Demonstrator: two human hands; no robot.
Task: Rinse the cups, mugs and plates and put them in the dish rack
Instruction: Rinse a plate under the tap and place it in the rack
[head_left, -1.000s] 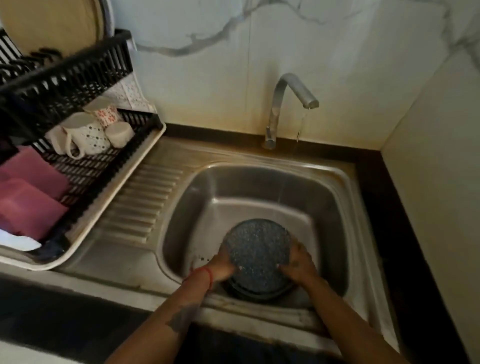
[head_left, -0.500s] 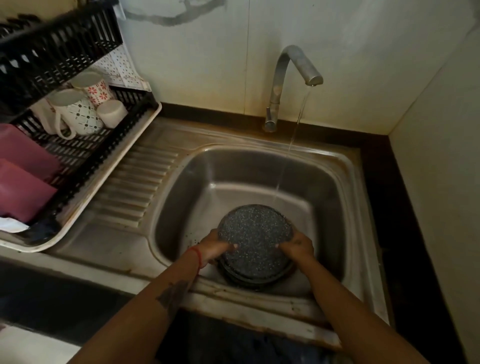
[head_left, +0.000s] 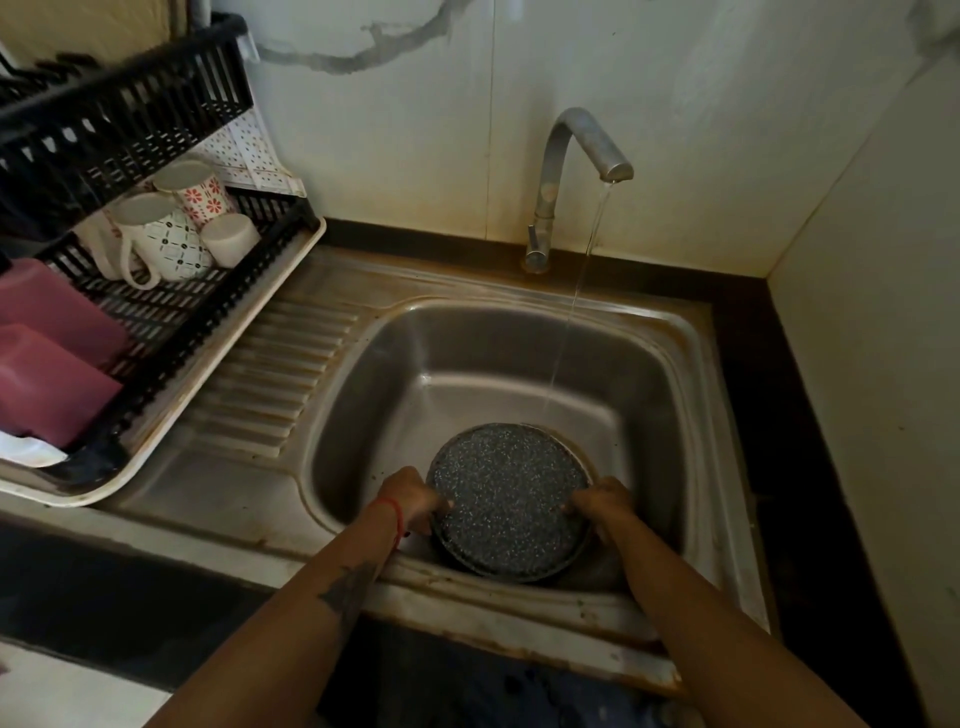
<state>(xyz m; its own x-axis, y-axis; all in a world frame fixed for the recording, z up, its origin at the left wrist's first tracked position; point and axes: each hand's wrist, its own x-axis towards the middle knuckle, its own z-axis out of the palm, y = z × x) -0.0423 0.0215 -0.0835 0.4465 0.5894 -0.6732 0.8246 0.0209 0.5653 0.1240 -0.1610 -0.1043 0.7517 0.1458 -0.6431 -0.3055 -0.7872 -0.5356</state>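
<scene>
— Steel sink (head_left: 675, 374): what do we hold?
— Our left hand (head_left: 410, 496) and right hand (head_left: 605, 504) grasp a speckled dark plate (head_left: 506, 499) by its edges, low in the basin, just beside the tap (head_left: 576, 156) stream.
— Any writing?
— We read none; patterned mugs (head_left: 166, 234) sit in the black dish rack (head_left: 171, 322).

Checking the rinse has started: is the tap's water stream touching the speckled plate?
Cannot tell. In the head view the water stream fades out just above the speckled plate's far rim; no splash shows.

Dark grey speckled plate (head_left: 506, 501), steel sink (head_left: 363, 374), black rack (head_left: 171, 332), pink plates (head_left: 47, 384), red-flowered mug (head_left: 200, 195).
</scene>
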